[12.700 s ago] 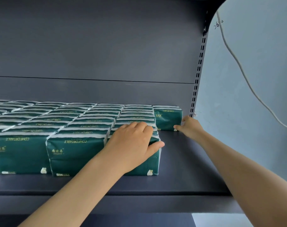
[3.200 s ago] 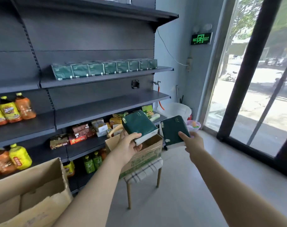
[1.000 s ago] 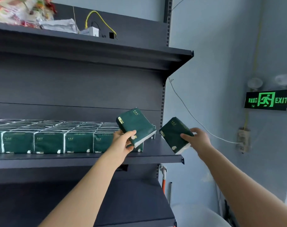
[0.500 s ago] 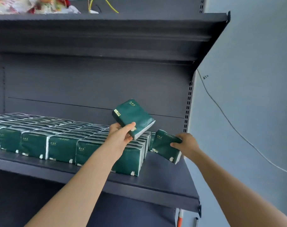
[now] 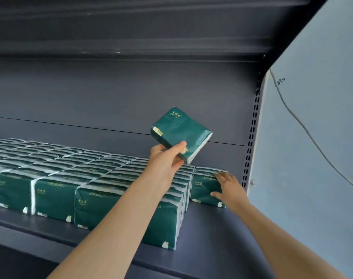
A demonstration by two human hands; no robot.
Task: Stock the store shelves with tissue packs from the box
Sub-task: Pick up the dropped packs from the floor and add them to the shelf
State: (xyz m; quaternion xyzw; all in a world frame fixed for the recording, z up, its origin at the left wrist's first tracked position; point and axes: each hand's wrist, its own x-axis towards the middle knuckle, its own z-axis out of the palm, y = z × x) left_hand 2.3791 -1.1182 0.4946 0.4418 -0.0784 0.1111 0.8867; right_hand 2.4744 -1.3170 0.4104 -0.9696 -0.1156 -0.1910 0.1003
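Left of both hands, rows of tissue packs (image 5: pixel 87 178) on the shelf (image 5: pixel 211 238). Left hand (image 5: pixel 167 158) gripping a raised pack (image 5: pixel 179 131), tilted. Right hand (image 5: pixel 228 188) spread flat against the standing end pack (image 5: pixel 203 188).

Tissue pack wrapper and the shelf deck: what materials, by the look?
Raised tissue pack: likely thin plastic film, glossy green, creased with highlights, white tissue at the open side. Shelf deck: probably painted sheet metal, matte dark grey; slotted upright beside it suggests steel racking.
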